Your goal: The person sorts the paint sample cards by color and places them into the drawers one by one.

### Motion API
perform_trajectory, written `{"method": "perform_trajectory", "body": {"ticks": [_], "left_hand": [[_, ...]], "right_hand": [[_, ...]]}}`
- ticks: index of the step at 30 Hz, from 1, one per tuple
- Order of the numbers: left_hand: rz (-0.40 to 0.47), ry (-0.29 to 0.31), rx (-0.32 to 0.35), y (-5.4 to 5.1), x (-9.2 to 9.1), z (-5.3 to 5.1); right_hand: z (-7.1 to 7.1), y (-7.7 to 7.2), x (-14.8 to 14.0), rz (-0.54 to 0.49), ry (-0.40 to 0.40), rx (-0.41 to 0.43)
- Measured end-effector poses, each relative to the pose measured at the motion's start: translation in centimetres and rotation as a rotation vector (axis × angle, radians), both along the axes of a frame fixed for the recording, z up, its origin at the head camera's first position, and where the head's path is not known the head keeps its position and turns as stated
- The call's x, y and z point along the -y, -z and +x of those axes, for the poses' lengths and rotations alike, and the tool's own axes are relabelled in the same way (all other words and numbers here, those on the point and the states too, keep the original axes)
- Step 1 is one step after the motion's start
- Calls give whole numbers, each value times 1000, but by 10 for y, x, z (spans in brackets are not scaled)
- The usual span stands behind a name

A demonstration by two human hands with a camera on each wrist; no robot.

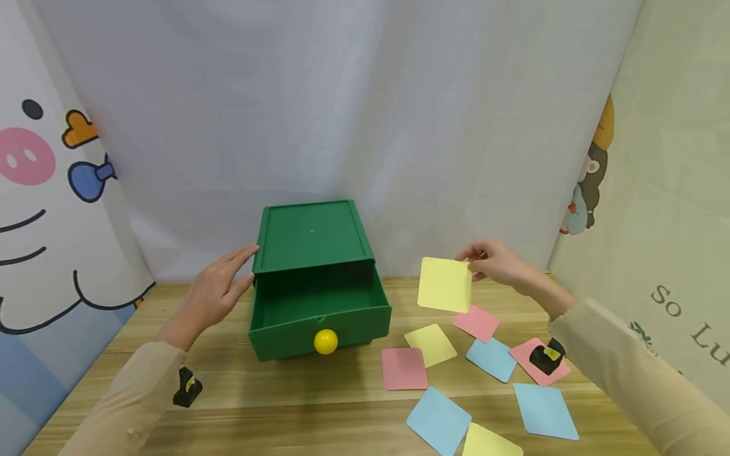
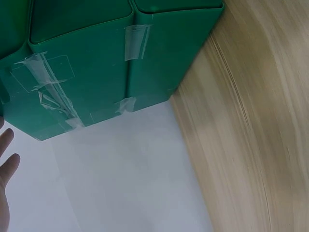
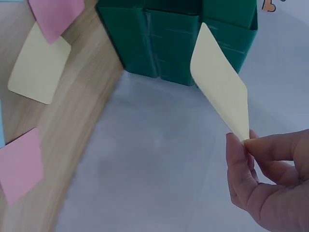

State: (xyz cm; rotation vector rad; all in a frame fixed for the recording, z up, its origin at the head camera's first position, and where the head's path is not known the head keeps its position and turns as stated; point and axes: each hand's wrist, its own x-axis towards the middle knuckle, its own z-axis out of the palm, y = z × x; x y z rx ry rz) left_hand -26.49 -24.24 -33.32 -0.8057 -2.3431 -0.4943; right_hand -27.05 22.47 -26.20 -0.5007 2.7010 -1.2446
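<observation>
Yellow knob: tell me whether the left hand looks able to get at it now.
Likely yes: the left hand holds nothing, and the yellow knob sticks out uncovered from the front of the green drawer; the hand would seemingly only need to come round the left front corner.

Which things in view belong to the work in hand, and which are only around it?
Work:
yellow card in the grip of the right hand
green box, its drawer open
probably the loose cards

Around:
table
white curtain
cartoon figures
</observation>
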Motion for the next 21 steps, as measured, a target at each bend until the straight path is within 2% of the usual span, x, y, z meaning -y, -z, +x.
{"method": "perform_trajectory", "body": {"ticks": [3,10,14,21], "left_hand": [[-10,-8,5,-1,-1,0],[1,1,-3,-1,-2,-1],[3,-1,1,0,-1,-1],[-4,1,9,0,0,-1]], "right_hand": [[-1,-19,11,11,-9,-11],[-4,-61,45,34,-56,-99],[-6,-68,64,37,-75,-83],[-3,-65,95,26,-133,-52]]}}
